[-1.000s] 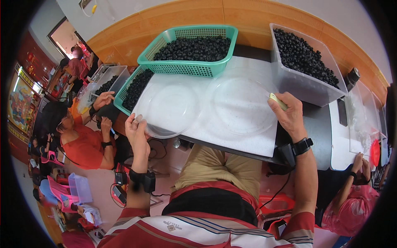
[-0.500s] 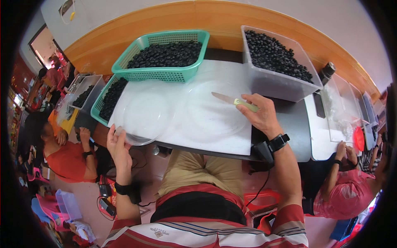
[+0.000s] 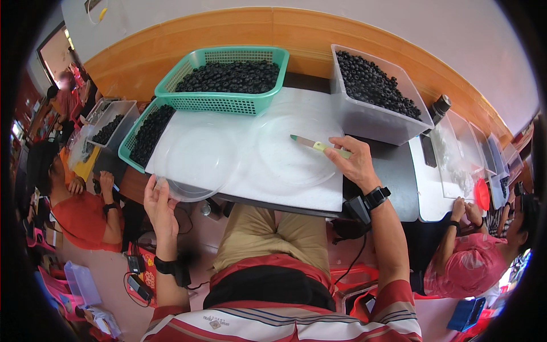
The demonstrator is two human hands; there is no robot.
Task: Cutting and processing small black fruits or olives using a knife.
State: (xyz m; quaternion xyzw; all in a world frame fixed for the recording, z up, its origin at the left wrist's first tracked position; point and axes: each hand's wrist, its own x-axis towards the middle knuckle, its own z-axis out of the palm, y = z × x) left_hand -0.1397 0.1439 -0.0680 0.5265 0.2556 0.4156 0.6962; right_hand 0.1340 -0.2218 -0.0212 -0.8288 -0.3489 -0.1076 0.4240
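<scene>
My left hand (image 3: 161,214) has thumb and fingers closed at the near-left rim of a clear round plastic plate (image 3: 196,159). That plate overhangs the near edge of a white sheet (image 3: 245,196). Held in my right hand (image 3: 357,165) is a small paring knife (image 3: 321,146) with a pale yellow-green handle. Its blade points left, and the tip looks dark green. Beneath the knife lies a second clear round plate (image 3: 285,165). Dark blueberries (image 3: 231,77) fill a green basket (image 3: 225,106) behind the plates.
A second green basket (image 3: 130,161) of berries stands at the left. A clear tub (image 3: 370,122) of berries is at back right, near a black bottle (image 3: 440,106). People sit on both sides: one in orange-red (image 3: 91,219), another in pink (image 3: 470,262).
The knife has shifted in my right hand, and its tip now shows dark green. My left hand remains at the plate's rim. The whole view has shifted slightly.
</scene>
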